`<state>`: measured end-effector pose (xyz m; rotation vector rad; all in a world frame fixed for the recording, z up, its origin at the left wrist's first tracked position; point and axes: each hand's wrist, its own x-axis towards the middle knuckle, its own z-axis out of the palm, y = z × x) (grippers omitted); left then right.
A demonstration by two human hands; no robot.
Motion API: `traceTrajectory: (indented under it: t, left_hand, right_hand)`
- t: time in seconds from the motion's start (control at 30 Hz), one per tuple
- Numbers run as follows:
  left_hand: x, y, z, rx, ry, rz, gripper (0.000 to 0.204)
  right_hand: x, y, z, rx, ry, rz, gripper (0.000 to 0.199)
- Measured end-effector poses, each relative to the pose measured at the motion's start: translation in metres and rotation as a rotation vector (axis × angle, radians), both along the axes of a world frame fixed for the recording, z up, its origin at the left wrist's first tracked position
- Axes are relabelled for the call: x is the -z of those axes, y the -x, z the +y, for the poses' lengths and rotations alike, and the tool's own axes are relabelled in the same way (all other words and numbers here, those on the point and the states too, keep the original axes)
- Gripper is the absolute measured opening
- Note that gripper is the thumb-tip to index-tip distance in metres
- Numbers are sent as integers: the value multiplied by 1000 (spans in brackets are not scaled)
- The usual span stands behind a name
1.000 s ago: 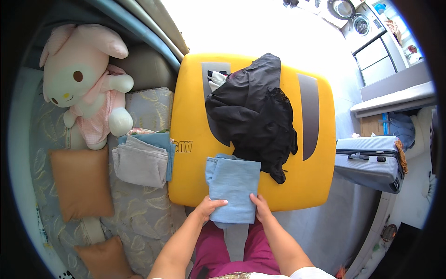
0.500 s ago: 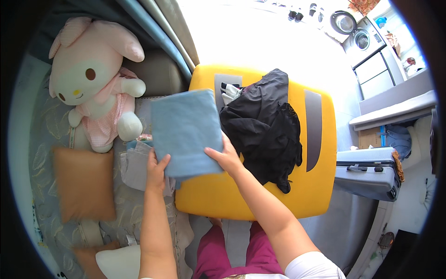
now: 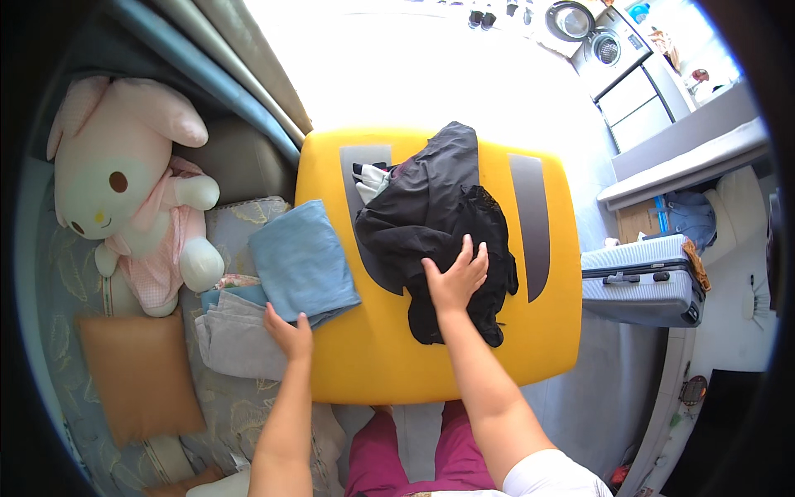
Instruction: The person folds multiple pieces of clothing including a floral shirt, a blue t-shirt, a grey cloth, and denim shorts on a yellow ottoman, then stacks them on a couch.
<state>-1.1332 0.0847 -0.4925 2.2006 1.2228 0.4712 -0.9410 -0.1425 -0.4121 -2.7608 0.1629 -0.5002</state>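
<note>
A folded light-blue cloth [image 3: 302,257] lies partly on the left edge of the yellow padded surface [image 3: 373,356] and partly over a grey folded cloth [image 3: 240,335] on the couch. At its near edge is my left hand [image 3: 290,333], thumb and fingers apart, touching the fabric without gripping it. My right hand [image 3: 455,282] is spread open over a crumpled black garment [image 3: 414,240] in the middle of the yellow surface. Whether its fingertips press on the fabric is hard to tell. A bit of white cloth [image 3: 373,182] pokes out at the garment's far left.
On the couch at left sit a large pink-and-white plush rabbit [image 3: 141,190] and a brown cushion [image 3: 141,377]. A blue-grey suitcase [image 3: 638,286] stands to the right. Far right, a front-loading washing machine [image 3: 609,50] has its door open. Curtains [image 3: 224,66] hang at far left.
The blue folded cloth, held up in both hands before, has been laid down at the left and let go. My right hand has moved right, over the black garment. The view has shifted.
</note>
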Motion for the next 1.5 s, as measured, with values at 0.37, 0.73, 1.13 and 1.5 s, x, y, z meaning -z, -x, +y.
traceTrajectory:
  t: [0.37, 0.73, 1.13, 1.5]
  left_hand:
    - [-90, -29, -198, 498, 914, -331, 59]
    - [-258, -21, -207, -58, 1716, -556, 27]
    - [-385, 37, -147, -59, 1262, -1018, 22]
    - [-411, 34, -83, 150, 630, -885, 30]
  right_hand:
    - [-35, 53, -109, -405, -694, 80, 15]
    - [-202, 176, -140, -863, -531, 315, 30]
    - [-279, 106, -244, -480, -154, -150, 23]
    - [-363, 109, -241, -625, -411, -102, 17]
